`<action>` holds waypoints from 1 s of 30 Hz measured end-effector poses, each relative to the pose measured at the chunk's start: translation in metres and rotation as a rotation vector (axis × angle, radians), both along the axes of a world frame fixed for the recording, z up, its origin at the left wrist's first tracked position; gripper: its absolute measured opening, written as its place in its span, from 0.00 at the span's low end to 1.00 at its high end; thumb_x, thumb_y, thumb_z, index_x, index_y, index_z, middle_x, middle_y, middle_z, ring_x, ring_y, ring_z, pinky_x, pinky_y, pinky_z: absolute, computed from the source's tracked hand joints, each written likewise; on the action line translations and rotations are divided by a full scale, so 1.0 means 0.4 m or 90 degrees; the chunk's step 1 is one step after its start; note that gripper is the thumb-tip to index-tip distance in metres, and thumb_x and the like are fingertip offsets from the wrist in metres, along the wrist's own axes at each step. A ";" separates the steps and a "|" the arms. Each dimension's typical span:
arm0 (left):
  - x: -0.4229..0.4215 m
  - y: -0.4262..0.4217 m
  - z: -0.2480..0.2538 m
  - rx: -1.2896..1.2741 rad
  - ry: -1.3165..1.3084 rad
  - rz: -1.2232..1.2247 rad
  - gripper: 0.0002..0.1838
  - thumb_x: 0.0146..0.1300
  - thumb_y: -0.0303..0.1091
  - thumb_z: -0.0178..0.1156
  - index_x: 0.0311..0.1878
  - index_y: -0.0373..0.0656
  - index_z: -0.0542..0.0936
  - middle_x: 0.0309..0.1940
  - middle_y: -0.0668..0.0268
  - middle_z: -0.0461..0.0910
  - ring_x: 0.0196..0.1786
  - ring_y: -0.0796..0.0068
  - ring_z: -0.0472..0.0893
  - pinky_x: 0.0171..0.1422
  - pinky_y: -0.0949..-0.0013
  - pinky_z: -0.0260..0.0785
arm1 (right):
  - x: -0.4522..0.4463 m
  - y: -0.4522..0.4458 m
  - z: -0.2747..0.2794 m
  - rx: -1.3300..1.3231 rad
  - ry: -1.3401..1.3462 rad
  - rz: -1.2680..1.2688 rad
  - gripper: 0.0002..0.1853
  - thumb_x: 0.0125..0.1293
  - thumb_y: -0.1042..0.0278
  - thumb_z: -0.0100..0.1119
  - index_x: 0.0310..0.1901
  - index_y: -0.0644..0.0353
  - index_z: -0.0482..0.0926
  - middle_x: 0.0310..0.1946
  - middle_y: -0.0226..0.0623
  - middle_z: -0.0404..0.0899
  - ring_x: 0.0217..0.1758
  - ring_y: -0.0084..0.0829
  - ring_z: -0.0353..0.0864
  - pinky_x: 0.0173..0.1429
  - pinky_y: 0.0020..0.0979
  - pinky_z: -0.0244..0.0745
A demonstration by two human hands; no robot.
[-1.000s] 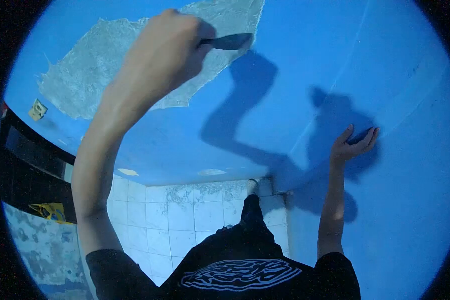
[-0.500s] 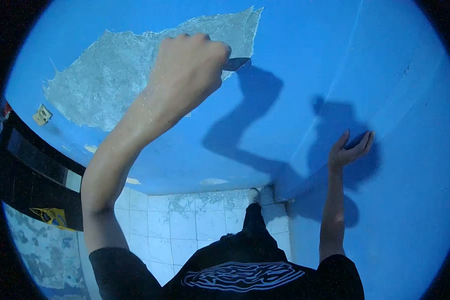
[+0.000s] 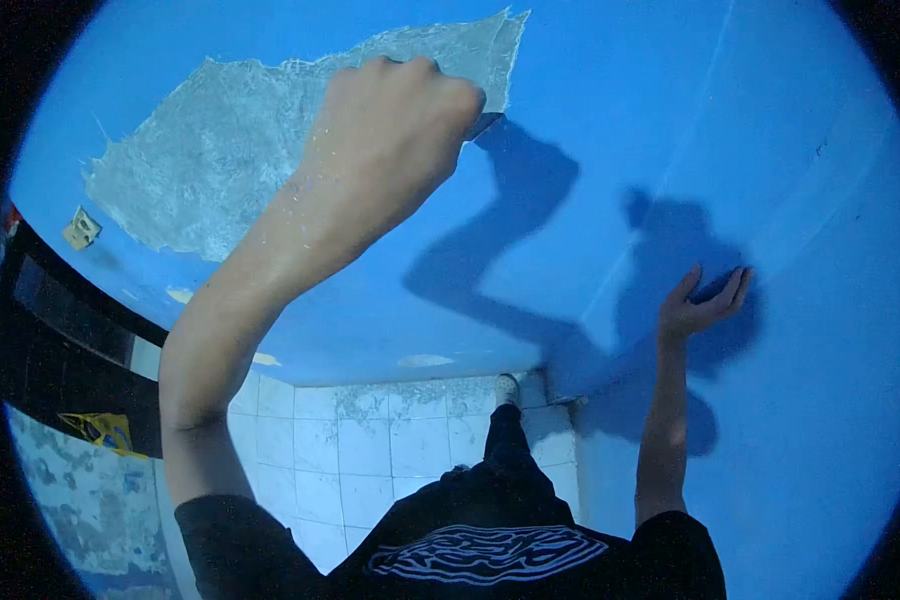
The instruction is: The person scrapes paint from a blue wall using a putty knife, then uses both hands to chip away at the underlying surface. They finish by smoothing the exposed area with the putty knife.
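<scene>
- From the head view, I count two hands of my own, both raised before a blue wall [image 3: 620, 90].
- My left hand [image 3: 400, 125] is folded into a fist, knuckles upward, wrapped round one scraper [image 3: 487, 125]. (The handle is hidden inside my grip.)
- Only the dark end of that one scraper shows, poking out on the thumb side, at the lower right edge of one large grey patch [image 3: 220, 150] where the paint is gone; whether it touches the surface, I cannot tell.
- My right hand [image 3: 705, 302] is loosely cupped, thumb apart from the fingers, with dark shadow [image 3: 665, 255] showing behind it. (I cannot tell whether the fingertips meet the wall.)
- Left of my forearm, one wall socket [image 3: 82, 228] sits just below the grey patch.
- Lower on the wall I count three small pale spots [image 3: 425, 360], two of them close by my left arm.
- Below lies the white tiled floor [image 3: 365, 445], its edge blotched grey along the wall, with one of my feet [image 3: 508, 389] near the corner.
- One yellow packet [image 3: 100, 430] lies at far left, and one white print [image 3: 485, 553] crosses my black shirt [image 3: 460, 505].
</scene>
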State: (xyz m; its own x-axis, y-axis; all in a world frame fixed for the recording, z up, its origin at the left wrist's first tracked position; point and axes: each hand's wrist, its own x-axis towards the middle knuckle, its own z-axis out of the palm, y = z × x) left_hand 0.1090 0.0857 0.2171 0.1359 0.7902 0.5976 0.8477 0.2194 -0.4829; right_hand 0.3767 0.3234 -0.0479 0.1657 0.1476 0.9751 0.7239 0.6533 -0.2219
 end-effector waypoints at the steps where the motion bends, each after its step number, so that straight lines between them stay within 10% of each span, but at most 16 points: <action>1: -0.007 -0.006 0.015 -0.003 0.002 -0.003 0.06 0.52 0.33 0.65 0.27 0.42 0.81 0.21 0.54 0.78 0.30 0.51 0.80 0.35 0.54 0.73 | -0.002 -0.003 -0.004 -0.003 0.002 -0.003 0.31 0.70 0.60 0.56 0.67 0.70 0.58 0.67 0.55 0.55 0.71 0.51 0.57 0.68 0.50 0.64; 30: -0.036 -0.030 0.048 -0.096 0.038 0.024 0.07 0.52 0.28 0.57 0.31 0.44 0.84 0.27 0.53 0.82 0.35 0.52 0.84 0.38 0.53 0.76 | -0.005 0.007 0.004 0.024 0.034 0.020 0.31 0.66 0.63 0.62 0.64 0.70 0.63 0.66 0.58 0.59 0.69 0.53 0.61 0.70 0.48 0.61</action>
State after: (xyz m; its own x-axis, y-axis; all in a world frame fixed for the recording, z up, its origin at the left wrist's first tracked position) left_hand 0.0946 0.0736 0.2364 0.1360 0.8754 0.4638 0.8092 0.1719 -0.5618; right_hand 0.3747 0.3261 -0.0462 0.2140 0.1164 0.9699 0.6905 0.6843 -0.2345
